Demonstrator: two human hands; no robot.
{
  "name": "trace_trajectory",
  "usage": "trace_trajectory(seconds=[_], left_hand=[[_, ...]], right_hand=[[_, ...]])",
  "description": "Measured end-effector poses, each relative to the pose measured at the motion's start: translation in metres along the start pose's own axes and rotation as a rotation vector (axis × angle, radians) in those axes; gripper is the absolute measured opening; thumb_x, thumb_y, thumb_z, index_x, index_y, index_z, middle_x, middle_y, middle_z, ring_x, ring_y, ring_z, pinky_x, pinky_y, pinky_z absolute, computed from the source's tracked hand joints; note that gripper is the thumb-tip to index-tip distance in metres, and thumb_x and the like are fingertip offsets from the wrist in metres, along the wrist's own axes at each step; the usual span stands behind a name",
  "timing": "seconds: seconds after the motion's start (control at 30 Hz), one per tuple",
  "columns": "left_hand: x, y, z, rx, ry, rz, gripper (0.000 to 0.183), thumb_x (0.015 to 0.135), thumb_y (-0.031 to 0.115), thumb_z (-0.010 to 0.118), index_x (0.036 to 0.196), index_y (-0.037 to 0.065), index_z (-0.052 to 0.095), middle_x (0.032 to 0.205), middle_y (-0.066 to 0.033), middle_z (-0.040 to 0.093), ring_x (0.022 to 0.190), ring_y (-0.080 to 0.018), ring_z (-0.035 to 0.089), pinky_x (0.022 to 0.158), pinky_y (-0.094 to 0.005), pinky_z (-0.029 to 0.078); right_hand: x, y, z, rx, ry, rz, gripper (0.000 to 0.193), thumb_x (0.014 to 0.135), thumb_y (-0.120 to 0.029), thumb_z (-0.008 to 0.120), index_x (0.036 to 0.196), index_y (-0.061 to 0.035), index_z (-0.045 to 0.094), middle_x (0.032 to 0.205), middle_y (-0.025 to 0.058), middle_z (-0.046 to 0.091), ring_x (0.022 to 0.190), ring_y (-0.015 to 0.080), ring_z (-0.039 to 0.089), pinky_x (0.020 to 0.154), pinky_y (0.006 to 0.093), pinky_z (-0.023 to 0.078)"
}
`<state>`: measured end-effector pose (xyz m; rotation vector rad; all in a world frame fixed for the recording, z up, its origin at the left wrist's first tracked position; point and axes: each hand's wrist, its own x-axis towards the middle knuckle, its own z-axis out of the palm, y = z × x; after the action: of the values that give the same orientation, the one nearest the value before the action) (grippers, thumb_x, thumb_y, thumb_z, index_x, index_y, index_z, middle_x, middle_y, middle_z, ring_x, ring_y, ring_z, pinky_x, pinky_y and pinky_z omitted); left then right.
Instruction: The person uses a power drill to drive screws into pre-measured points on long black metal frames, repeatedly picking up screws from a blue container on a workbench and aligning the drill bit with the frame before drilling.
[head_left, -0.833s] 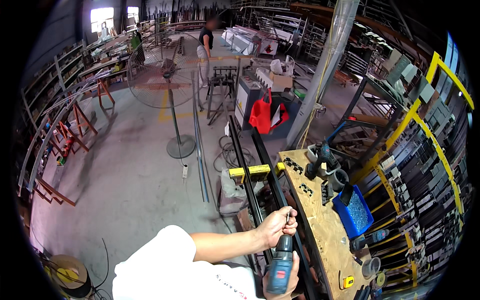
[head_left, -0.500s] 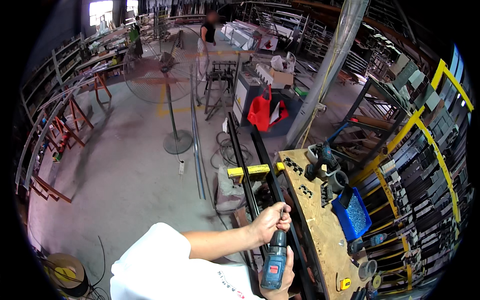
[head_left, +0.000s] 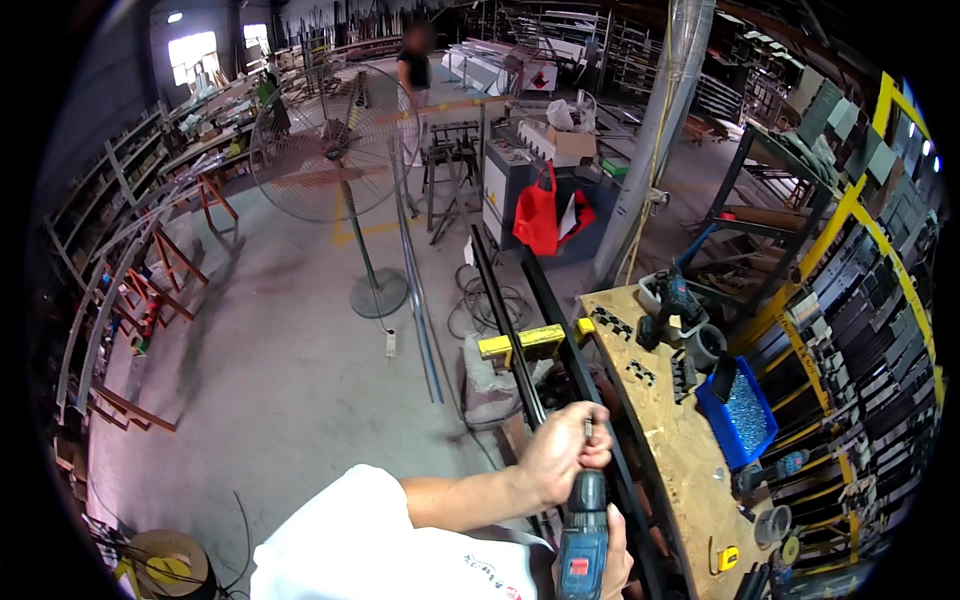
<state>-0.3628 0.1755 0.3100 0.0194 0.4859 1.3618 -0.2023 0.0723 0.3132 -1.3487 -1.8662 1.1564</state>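
Observation:
My right hand [head_left: 616, 560] grips a blue and black cordless drill [head_left: 582, 550], its chuck pointing away from me. Just beyond the chuck, my left hand [head_left: 565, 455] is closed, thumb and fingers pinched around something small, with a bit of metal showing between them; its kind is too small to tell. Below both hands run two long black metal profiles [head_left: 556, 318], lying side by side and stretching away from me. They rest at a yellow-topped support [head_left: 522, 342].
To the right stands a wooden workbench [head_left: 690, 490] with a blue bin [head_left: 765, 445] of small screws, black clips [head_left: 640, 374], another drill [head_left: 676, 292] and a yellow tape measure [head_left: 728, 558]. A pedestal fan [head_left: 375, 290] stands ahead left. A person [head_left: 413, 72] is far off.
The whole view has shifted, so bench, profiles and fan sit farther right. Both hands keep their hold, the left still pinched just ahead of the drill's chuck.

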Motion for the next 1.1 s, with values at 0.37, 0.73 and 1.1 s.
trace_trajectory(seconds=[0.37,0.73,1.1], left_hand=[[-0.056,0.01,0.033,-0.196,-0.27,0.137,0.031,0.11,0.033,0.04,0.096,0.007,0.052,0.068,-0.001,0.042,0.057,-0.011,0.036,0.051,-0.0248,0.036],[-0.026,-0.02,-0.023,-0.098,-0.014,0.041,0.025,0.107,0.029,0.046,0.096,0.007,0.053,0.07,-0.0025,0.044,0.057,-0.0123,0.037,0.053,-0.0259,0.035],[0.038,-0.064,-0.105,-0.089,0.38,-0.144,0.019,0.101,0.014,0.041,0.089,0.001,0.049,0.075,-0.0092,0.047,0.059,-0.016,0.042,0.049,-0.0263,0.039]], right_hand=[[-0.004,0.015,-0.015,-0.048,0.172,-0.666,0.065,0.087,-0.015,0.075,0.141,0.0033,0.045,0.088,0.0162,0.072,0.071,0.0267,0.073,0.067,0.037,0.06],[-0.013,0.038,-0.032,-0.046,-0.032,-0.67,0.092,0.074,-0.004,0.084,0.151,0.0058,0.035,0.093,0.0213,0.072,0.074,0.033,0.074,0.068,0.0392,0.059],[-0.026,0.068,-0.016,0.087,-0.049,-0.222,0.048,0.104,-0.02,0.06,0.148,-0.0054,0.049,0.121,0.0096,0.066,0.105,0.0183,0.065,0.09,0.0311,0.053]])
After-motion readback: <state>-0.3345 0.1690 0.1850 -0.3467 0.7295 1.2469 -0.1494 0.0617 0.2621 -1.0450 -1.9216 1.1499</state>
